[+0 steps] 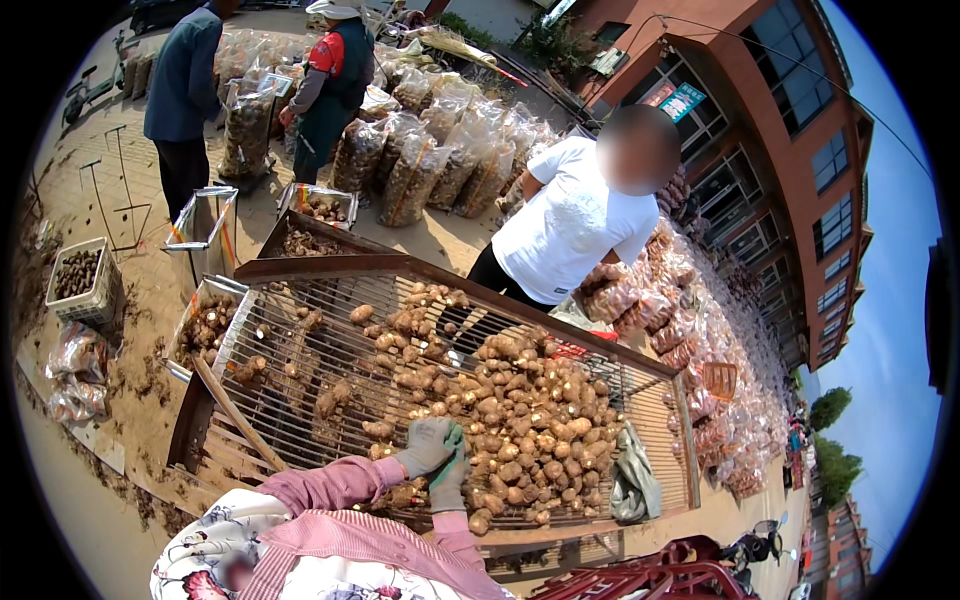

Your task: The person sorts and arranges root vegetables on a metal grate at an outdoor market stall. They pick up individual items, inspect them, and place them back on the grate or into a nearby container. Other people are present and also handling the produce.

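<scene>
My left hand (pixel 423 445), in a grey work glove, meets my right hand (pixel 448 478), in a grey and green glove, over the near side of a slatted metal sorting table. The fingers are pressed together, and whatever may be between them is hidden. To their right lies a large heap of brown tubers (pixel 536 427), probably taro, some with pale cut ends. A few loose tubers (pixel 377 430) rest on the bars (pixel 292 405) just left of the gloves. A crumpled grey-green cloth or sack (pixel 634 480) lies at the heap's right edge.
A wooden bar (pixel 236 412) crosses the table's left end. Beyond it stands a tuber-filled bag in a frame (pixel 206 330), near a plastic crate (pixel 79 281). A person in white (pixel 574 217) stands across the table; two others work by filled bags (pixel 412 180). A red metal vehicle frame (pixel 652 574) is at lower right.
</scene>
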